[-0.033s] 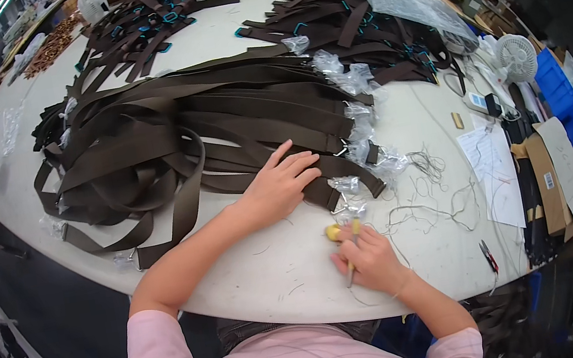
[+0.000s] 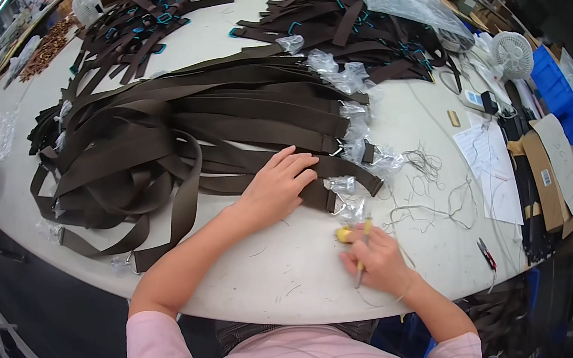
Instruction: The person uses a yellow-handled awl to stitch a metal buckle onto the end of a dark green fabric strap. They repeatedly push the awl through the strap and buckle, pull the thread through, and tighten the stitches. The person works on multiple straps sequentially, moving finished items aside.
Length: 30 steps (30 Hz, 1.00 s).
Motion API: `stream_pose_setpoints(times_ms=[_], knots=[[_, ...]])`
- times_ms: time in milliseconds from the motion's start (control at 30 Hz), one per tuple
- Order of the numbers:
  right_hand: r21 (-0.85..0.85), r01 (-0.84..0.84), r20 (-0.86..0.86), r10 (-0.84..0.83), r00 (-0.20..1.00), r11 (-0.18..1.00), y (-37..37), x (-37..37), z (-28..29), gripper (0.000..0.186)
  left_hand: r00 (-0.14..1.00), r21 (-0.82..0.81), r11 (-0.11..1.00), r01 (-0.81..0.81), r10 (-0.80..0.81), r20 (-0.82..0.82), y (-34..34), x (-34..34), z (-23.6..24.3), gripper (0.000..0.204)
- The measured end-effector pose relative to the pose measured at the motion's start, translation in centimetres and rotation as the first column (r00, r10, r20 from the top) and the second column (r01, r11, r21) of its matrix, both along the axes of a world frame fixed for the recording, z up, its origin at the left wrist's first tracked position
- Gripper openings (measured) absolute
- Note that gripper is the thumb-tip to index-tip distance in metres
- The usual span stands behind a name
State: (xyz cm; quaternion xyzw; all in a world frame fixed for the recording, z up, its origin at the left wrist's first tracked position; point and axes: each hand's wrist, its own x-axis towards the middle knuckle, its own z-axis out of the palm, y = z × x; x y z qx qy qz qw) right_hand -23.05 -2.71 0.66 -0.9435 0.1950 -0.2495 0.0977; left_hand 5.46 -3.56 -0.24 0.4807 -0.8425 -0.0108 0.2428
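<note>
While I'm monitoring remotely, the left hand (image 2: 278,189) is lying, fingers parted, on dark-brown flat webbing straps (image 2: 343,169) at its one o'clock; the right hand (image 2: 381,262) is gripping a slim yellow-and-grey tool (image 2: 367,227), type unclear. If slipping, it could be snagging crumpled clear plastic (image 2: 354,209) at twelve, or thin grey tangled thread (image 2: 425,165) at one.

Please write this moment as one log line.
left hand: on brown straps | right hand: holding slim tool | white paper: on table
</note>
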Motion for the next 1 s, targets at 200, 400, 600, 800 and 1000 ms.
stream_pose_setpoints(times_ms=[200, 400, 600, 800, 1000], knots=[[0.078, 0.467, 0.244, -0.471, 0.848, 0.881, -1.8, -7.7, -0.2, 0.024, 0.991, 0.138, 0.988, 0.073, -0.056, -0.123, 3.6, -0.3, 5.4, 0.043], [0.168, 0.171, 0.258, -0.210, 0.943, 0.971, -0.1, -1.2, 1.2, 0.028, 0.994, 0.452, 0.892, 0.026, 0.024, -0.104, 9.4, 2.7, 3.7, 0.028], [-0.039, -0.095, 0.199, 0.101, 0.975, 0.995, -1.7, 6.9, 0.9, 0.026, 0.999, 0.122, 0.992, -0.041, 0.040, 0.007, 9.3, 2.3, 1.7, 0.038], [0.024, -0.067, 0.250, 0.059, 0.966, 0.997, -4.1, 8.4, 1.3, 0.028, 0.957, -0.299, 0.920, -0.254, 0.194, -0.215, 9.4, 3.3, 2.4, 0.044], [0.076, -0.136, 0.126, 0.126, 0.984, 0.988, -1.7, 4.3, 0.0, 0.030, 0.978, -0.091, 0.989, 0.120, -0.133, -0.162, 11.7, 2.0, 0.8, 0.025]])
